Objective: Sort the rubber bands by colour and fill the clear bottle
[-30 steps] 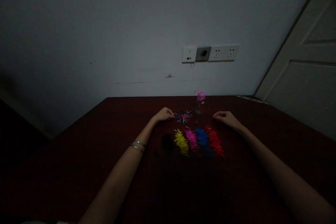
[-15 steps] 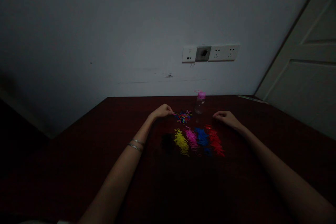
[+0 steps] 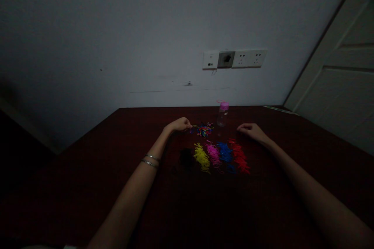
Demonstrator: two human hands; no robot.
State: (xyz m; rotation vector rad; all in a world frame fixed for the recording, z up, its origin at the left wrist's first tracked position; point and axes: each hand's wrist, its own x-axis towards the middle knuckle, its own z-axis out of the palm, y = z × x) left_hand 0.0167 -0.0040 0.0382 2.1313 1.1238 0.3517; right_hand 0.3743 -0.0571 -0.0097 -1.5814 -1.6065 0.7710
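Pinching a thin band at the heap's left side

Toward the far edge of the dark red counter (image 3: 140, 130), the left hand (image 3: 179, 124) lies just left of a mixed heap (image 3: 206, 129) of small coloured loops. Its grip is pressed together at the fingertips on a thin band: a purple band (image 3: 191, 130) shows just beneath them and a yellow band (image 3: 194, 126) reaches from them toward the heap, though which of the two is pinched is too small to tell. Two silvery bracelets (image 3: 151, 160) circle the left forearm.

The right hand (image 3: 253, 131) rests well apart, toward the counter's right edge, with fingers curled inward; whether its grip encloses anything, I cannot tell. Between the heap and this hand, nearer the far edge, a clear bottle (image 3: 222, 118) with a pink cap stands upright.

On the near-edge side of the heap, sorted piles lie in a row. From the left edge toward the right come a black pile (image 3: 187, 158), barely visible against the dark surface, then a yellow pile (image 3: 202, 158), a pink pile (image 3: 214, 154), a blue pile (image 3: 224, 152) and a red pile (image 3: 239, 157). A pale strip (image 3: 281, 110) lies at the far right corner, near the white door (image 3: 341, 74). Switches and sockets (image 3: 248, 59) sit on the wall (image 3: 163, 39) above the far edge.
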